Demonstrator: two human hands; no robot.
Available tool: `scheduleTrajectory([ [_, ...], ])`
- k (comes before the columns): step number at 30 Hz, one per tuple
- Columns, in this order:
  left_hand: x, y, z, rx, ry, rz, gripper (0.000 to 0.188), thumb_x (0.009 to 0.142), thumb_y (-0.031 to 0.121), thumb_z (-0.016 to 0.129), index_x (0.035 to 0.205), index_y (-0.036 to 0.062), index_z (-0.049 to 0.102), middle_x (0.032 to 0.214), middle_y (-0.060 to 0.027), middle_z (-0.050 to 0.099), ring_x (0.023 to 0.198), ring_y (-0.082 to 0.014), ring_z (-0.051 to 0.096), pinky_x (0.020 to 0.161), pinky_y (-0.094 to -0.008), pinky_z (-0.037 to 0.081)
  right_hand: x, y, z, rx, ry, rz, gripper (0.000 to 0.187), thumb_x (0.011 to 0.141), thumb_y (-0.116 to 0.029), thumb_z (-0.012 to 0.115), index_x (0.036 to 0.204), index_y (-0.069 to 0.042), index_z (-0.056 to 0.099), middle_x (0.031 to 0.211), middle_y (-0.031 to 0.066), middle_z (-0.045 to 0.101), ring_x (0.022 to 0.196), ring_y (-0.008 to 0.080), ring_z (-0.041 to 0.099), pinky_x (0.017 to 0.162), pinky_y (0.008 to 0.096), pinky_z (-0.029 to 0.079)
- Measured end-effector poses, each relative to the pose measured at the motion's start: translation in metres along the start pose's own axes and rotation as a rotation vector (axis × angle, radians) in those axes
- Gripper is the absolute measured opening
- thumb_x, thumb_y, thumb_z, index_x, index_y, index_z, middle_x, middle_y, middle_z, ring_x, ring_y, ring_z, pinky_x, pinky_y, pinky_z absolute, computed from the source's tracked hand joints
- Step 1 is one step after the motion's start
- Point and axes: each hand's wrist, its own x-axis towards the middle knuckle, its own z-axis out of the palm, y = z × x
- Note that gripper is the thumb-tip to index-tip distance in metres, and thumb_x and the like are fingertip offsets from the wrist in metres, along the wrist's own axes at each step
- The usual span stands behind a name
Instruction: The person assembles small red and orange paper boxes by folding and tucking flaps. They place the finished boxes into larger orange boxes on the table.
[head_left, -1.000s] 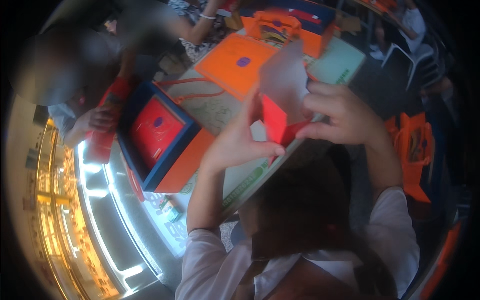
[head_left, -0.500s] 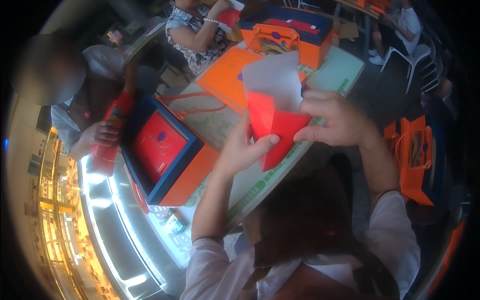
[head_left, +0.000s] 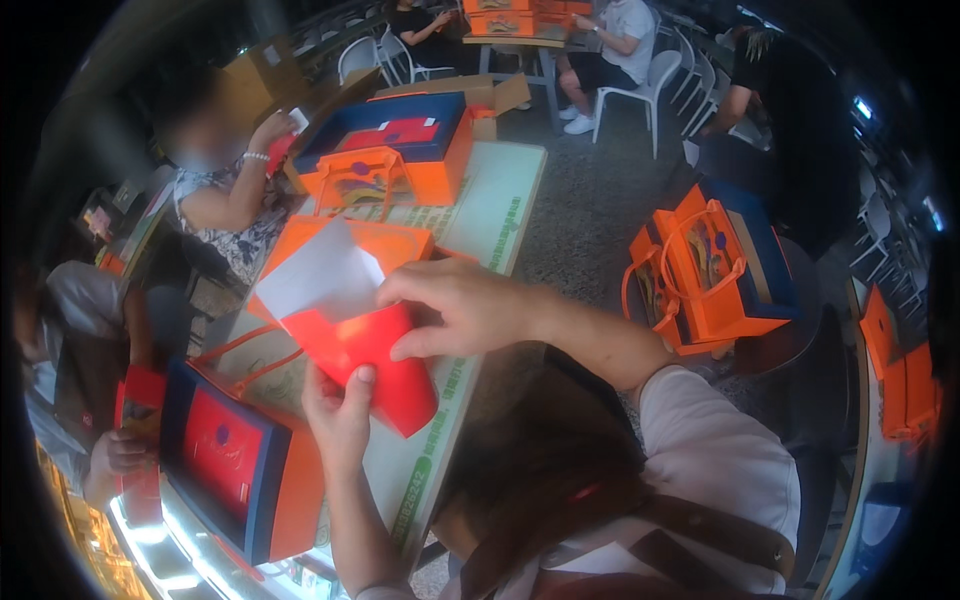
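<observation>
Red and smooth, the carton point(head_left: 350, 345) was found between the person's two hands, raised above the near edge of the surface point(head_left: 505, 185). Its long axis ran slantwise, from an upright white flap point(head_left: 325, 265) at upper left to the lower end at lower right. The left hand point(head_left: 340, 410) gripped it from below, thumb pressed on the front face. The right hand point(head_left: 455, 305) gripped the right edge of the mouth, thumb outside, fingers curled beside the flap, and was the nearer to the opening. The flap stood up beyond the mouth, in the way of access from the far side. Behind lay an orange panel point(head_left: 405, 238). An open box point(head_left: 222, 455) stood near the left forearm, its cord point(head_left: 262, 372) looped across the surface. A co-worker's hand point(head_left: 122, 455) held a red box point(head_left: 143, 490) just beyond it
</observation>
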Motion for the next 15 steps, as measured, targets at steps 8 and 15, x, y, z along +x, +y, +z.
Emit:
scheduleTrajectory([
  [8, -0.001, -0.005, 0.001, -0.054, 0.072, 0.061, 0.051, 0.096, 0.013, 0.075, 0.139, -0.0019, 0.053, 0.126, -0.0102, 0.066, 0.113, -0.0161, 0.064, 0.098, -0.0311, 0.051, 0.001, 0.011, 0.017, 0.018, 0.072, -0.12, 0.085, 0.086, -0.02, 0.084, 0.156, -0.006, 0.039, 0.15, 0.0188, 0.048, 0.14, 0.0321, 0.048, 0.112, 0.0396, 0.043],
  [15, -0.001, -0.009, 0.006, -0.085, 0.096, 0.04, 0.045, 0.094, 0.011, 0.076, 0.131, -0.0016, 0.055, 0.126, -0.0095, 0.066, 0.114, -0.016, 0.062, 0.102, -0.0316, 0.048, -0.007, 0.025, 0.057, 0.48, 0.187, 0.01, 0.124, 0.083, -0.025, 0.088, 0.165, -0.003, -0.003, 0.166, 0.0228, 0.024, 0.153, 0.0302, 0.028, 0.124, 0.0424, 0.025],
])
